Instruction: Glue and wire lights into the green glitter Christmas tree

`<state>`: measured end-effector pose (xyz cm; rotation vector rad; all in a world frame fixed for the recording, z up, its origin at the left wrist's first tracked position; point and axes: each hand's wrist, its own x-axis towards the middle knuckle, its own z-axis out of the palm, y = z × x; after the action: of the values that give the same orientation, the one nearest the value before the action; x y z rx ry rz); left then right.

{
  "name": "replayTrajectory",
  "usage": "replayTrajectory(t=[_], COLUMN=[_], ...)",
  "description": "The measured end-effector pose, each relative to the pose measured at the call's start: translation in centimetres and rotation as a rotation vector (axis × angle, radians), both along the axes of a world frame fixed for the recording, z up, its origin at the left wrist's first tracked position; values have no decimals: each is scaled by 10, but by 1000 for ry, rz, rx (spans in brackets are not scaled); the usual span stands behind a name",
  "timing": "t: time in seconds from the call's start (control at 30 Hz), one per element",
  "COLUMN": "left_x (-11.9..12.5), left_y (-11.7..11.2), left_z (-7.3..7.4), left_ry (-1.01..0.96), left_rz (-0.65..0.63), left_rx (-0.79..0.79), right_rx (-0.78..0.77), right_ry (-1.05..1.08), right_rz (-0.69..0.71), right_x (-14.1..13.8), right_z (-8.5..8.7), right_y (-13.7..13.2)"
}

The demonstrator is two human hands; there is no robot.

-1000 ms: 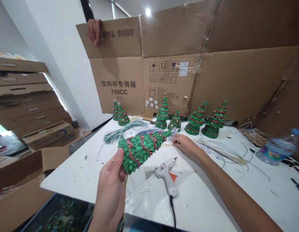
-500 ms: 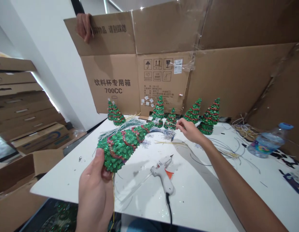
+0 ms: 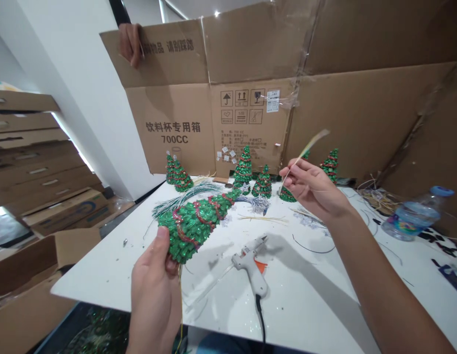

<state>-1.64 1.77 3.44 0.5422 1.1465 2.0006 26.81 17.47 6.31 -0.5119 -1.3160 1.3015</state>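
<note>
My left hand (image 3: 154, 295) is closed round the base of a green sequin Christmas tree (image 3: 197, 221) wound with red garland, held tilted with its tip toward the back right. My right hand (image 3: 313, 189) is raised above the white table (image 3: 309, 305), pinching a thin pale yellow strand (image 3: 305, 146) that sticks up to the right. A white hot glue gun (image 3: 250, 263) with an orange trigger lies on the table between my hands, its black cord running toward me.
Several finished small trees (image 3: 244, 167) stand along the back by a cardboard wall (image 3: 361, 108). Another person's hand (image 3: 130, 43) grips the cardboard's top left edge. Green wires (image 3: 184, 195), loose strands (image 3: 265, 218) and a water bottle (image 3: 412, 216) lie around; boxes are stacked at left.
My right hand rose from the table surface with a pale strand pinched in it. My left hand kept the tree and shifted slightly left, then back.
</note>
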Motion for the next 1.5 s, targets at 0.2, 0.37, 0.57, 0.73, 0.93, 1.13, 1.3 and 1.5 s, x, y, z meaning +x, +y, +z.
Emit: replayTrajectory(t=[0.2,0.37,0.57,0.73,0.93,1.13,1.3,1.5], left_x=[15,25,31,29,28,29,31,32], left_y=[-4,-7,-9,-10,-8,-10,-13,-15], left_z=[-4,-15,-16,-14,-13,-12,-12,-9], left_ry=[27,79,47,50,36,35,47,17], left_rz=[-115,-307,-409,-380,-324,-298,-306,-309], left_rx=[-53,-120,-106,-103,-127,-94,-64,-60], right_rx=[25,168,172,215,261,312,462,517], right_ry=[26,-94,-275,-405,-378,-237,-273,-365], right_rz=[194,340,336,168,116,29,-1,75], right_x=[-22,-28,-31,-36,-43,-46,-48,-48], right_z=[18,20,21,21,19,17,15,20], right_y=[-39,-49,-60,-65,-62,-70,-77,-82])
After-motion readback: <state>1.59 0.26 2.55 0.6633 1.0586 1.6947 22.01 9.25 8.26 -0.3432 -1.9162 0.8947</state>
